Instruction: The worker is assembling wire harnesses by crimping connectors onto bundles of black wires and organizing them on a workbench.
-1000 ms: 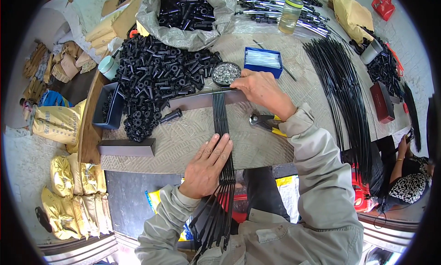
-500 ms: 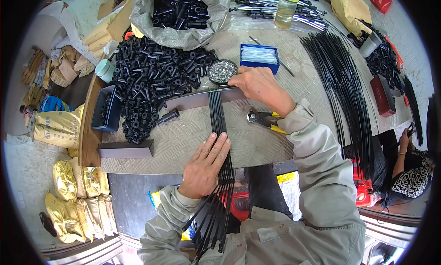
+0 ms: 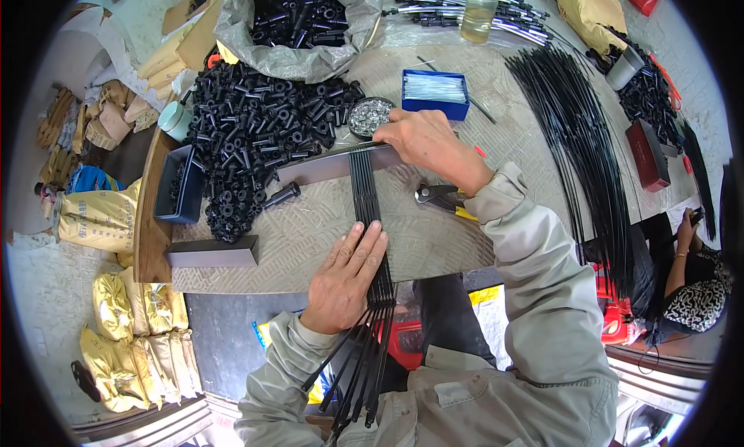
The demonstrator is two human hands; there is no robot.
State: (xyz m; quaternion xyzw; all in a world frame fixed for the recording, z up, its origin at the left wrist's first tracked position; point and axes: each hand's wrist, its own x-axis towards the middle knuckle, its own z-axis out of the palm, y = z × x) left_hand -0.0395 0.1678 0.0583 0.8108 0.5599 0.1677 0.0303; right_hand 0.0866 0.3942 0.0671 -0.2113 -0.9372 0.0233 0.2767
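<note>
Seen from above at a cluttered workbench (image 3: pixel 310 238). Left hand (image 3: pixel 346 280) pressed flat, fingers together, on a bundle of thin black rods (image 3: pixel 370 214), apparently pinning them side by side. Rod tips butted against a grey metal bar (image 3: pixel 333 165), seemingly to even the ends. Right hand (image 3: pixel 430 143) clamped on that bar's right end, bracing it. Pliers (image 3: pixel 440 196) just beside the right wrist; heap of black plastic sleeves (image 3: pixel 256 129) behind the bar.

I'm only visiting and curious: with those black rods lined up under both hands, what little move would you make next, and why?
Probably nudge the black rods forward until every tip meets the grey bar. The left hand lies flat on them at the table edge, the right hand rests on the bar, and their near ends hang fanned out unevenly.
</note>
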